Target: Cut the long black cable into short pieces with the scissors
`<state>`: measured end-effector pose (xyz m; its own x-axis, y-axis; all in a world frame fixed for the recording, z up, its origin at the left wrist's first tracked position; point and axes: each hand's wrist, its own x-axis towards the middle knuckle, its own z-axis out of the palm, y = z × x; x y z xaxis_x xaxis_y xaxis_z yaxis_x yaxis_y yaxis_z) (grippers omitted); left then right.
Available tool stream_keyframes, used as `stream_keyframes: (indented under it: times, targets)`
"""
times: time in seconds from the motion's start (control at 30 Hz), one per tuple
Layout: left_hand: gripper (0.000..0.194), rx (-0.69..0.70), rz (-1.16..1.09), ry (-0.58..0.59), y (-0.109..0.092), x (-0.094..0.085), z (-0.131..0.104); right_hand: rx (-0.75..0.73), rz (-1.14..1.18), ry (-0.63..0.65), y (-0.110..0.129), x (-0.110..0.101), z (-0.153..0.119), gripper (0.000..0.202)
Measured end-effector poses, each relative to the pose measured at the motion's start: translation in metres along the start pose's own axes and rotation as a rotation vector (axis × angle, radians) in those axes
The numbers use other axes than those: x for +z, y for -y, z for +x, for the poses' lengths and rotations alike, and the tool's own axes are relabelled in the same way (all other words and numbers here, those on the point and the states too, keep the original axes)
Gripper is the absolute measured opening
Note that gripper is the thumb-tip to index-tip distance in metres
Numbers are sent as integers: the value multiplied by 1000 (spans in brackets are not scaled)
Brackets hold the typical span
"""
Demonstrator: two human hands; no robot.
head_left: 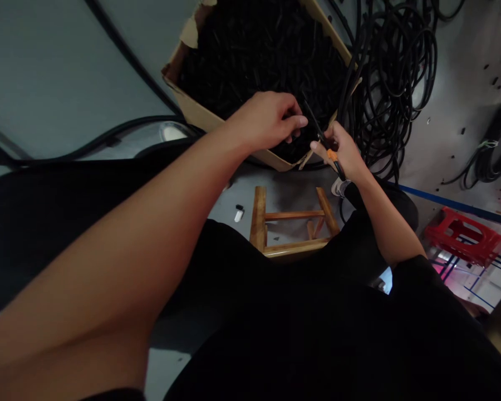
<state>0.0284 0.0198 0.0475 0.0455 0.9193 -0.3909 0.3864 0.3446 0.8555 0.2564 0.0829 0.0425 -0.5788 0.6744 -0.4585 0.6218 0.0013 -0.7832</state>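
My right hand is closed around scissors with an orange and black handle. Their dark blades point up and left, over the cardboard box. Just left of the blades is my left hand, its fingers curled in and thumb close to the index finger. Whatever lies in that grip is hidden or lost against the dark background. Below both hands, the box holds a heap of short black pieces that look like cut tubing.
Long black tubing hangs in tangled loops right of the box. Another black coil lies at the far right. A wooden stool stands below the box, a red plastic stool at right. Small black bits dot the floor.
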Motion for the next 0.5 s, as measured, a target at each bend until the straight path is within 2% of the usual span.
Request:
stream_keyframes:
  times: [0.1,0.17,0.33,0.5]
  targets:
    - [39,8,-15,69,1,1,0,-38,-17,20,-4,-4,2,76]
    - [38,9,-1,75,1,-3,0,-40,-41,24,-6,-8,3,74]
    - [30,-29,120,-24,-2,-12,-2,-17,-69,27,-6,-13,3,71]
    - [27,8,114,99,0,-10,3,-37,-44,24,-6,-12,4,73]
